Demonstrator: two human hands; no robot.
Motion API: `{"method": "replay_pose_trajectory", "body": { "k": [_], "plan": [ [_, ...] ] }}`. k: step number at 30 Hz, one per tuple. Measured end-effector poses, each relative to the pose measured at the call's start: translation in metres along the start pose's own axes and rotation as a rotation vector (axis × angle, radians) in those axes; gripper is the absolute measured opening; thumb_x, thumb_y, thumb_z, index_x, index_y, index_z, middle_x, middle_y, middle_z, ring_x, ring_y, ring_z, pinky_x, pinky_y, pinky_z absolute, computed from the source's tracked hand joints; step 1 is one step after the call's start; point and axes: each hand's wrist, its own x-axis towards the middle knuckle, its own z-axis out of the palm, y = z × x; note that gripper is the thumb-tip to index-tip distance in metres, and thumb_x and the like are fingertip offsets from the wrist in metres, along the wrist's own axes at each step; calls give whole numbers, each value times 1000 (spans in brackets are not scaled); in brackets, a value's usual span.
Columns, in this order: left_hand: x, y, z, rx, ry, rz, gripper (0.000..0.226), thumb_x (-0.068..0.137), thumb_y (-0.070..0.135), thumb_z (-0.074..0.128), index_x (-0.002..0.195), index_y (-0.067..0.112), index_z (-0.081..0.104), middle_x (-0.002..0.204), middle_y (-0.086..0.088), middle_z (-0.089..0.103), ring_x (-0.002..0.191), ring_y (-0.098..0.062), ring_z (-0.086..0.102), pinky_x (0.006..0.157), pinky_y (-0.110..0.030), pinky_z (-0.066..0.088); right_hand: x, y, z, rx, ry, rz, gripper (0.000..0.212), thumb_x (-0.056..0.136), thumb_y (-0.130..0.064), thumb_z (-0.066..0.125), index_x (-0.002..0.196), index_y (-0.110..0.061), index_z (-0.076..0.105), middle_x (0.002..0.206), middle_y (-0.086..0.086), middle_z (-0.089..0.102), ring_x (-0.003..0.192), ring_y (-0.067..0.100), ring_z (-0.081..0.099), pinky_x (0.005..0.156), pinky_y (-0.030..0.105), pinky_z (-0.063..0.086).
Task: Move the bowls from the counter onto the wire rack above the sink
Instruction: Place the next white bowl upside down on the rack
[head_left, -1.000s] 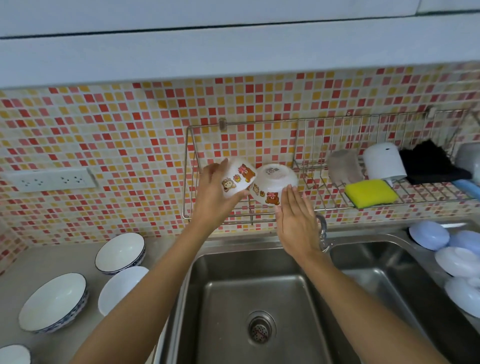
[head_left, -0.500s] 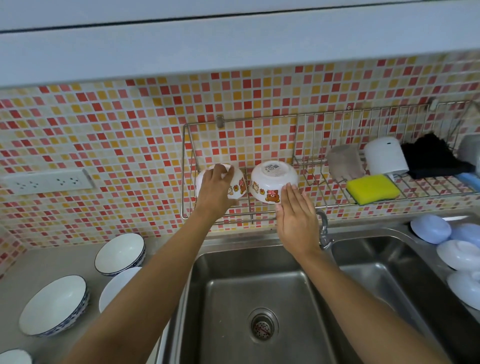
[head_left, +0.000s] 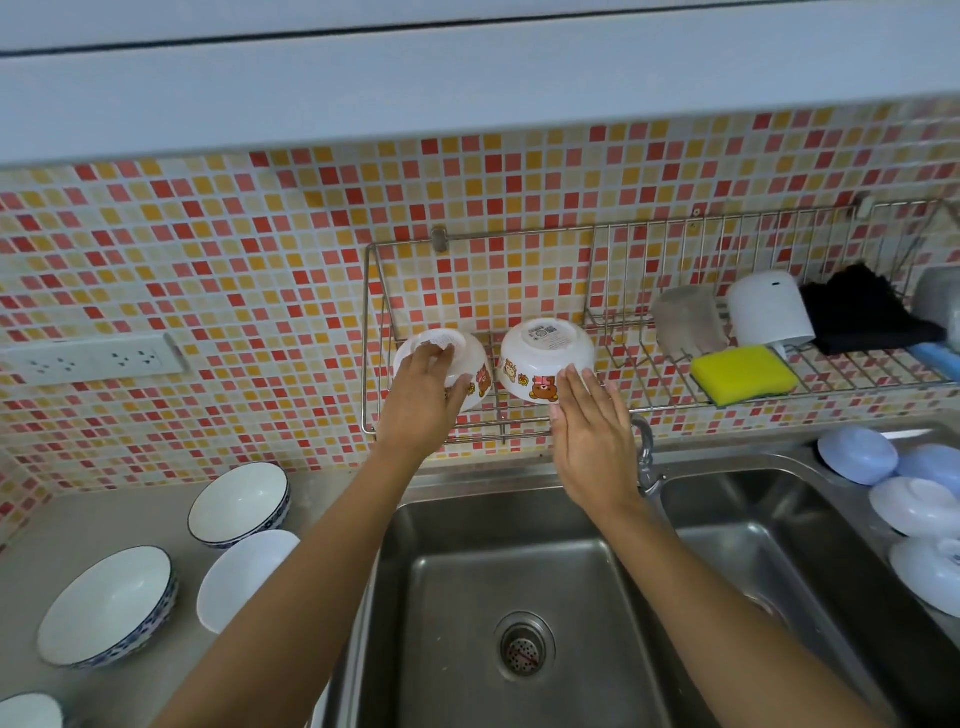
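Observation:
Two white cartoon-bear bowls sit upside down side by side on the wire rack (head_left: 613, 415) above the sink. My left hand (head_left: 423, 397) grips the left bear bowl (head_left: 470, 364) from the front. My right hand (head_left: 592, 431) is flat with fingers together, its fingertips touching the lower rim of the right bear bowl (head_left: 545, 356). On the counter at the left stand a blue-rimmed bowl (head_left: 238, 501), a plain white bowl (head_left: 244, 577) partly behind my left arm, a larger blue-patterned bowl (head_left: 106, 605) and the edge of another bowl (head_left: 28, 712).
The rack's right half holds a yellow sponge (head_left: 743, 374), a grey pad (head_left: 688, 319), a white dispenser (head_left: 769, 309) and a black cloth (head_left: 862, 314). Below is a double steel sink (head_left: 467, 597) with a tap (head_left: 644, 457). Several pale blue bowls (head_left: 857, 454) lie upside down at the right.
My left hand has turned the left bear bowl over and lowered it onto the rack beside the other. My right hand stayed against the right bowl.

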Motion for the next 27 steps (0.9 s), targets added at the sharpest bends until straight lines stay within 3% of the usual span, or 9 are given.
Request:
{"method": "replay_pose_trajectory", "body": {
  "k": [4, 8, 19, 27],
  "plan": [
    [-22, -7, 1, 144, 16, 77, 58, 96, 51, 25, 141, 18, 42, 148, -6, 42, 137, -26, 38, 113, -45, 32, -12, 5, 0, 74, 20, -15, 49, 104, -33, 28, 143, -8, 43, 148, 6, 42, 143, 19, 31, 120, 44, 19],
    [-24, -11, 5, 201, -37, 85, 61, 97, 50, 17, 146, 18, 33, 154, -4, 33, 143, -22, 29, 117, -39, 16, -22, 8, 0, 84, 18, -51, 47, 104, -29, 32, 143, -5, 42, 149, 9, 43, 144, 21, 30, 120, 44, 22],
    [-23, -13, 4, 188, -149, 53, 62, 98, 50, 12, 152, 19, 13, 161, 1, 11, 148, -16, 8, 118, -35, 4, -24, 2, -2, 56, -50, 12, 51, 104, -31, 27, 144, -2, 40, 151, 11, 40, 145, 23, 29, 120, 43, 19],
    [-45, -17, 5, 235, -64, 111, 67, 95, 52, -4, 152, 17, 3, 161, -1, 1, 148, -17, -5, 121, -40, -3, -23, -8, -6, 83, -80, 97, 56, 103, -36, 22, 145, -2, 38, 153, 13, 36, 147, 23, 23, 121, 44, 17]
  ]
}}
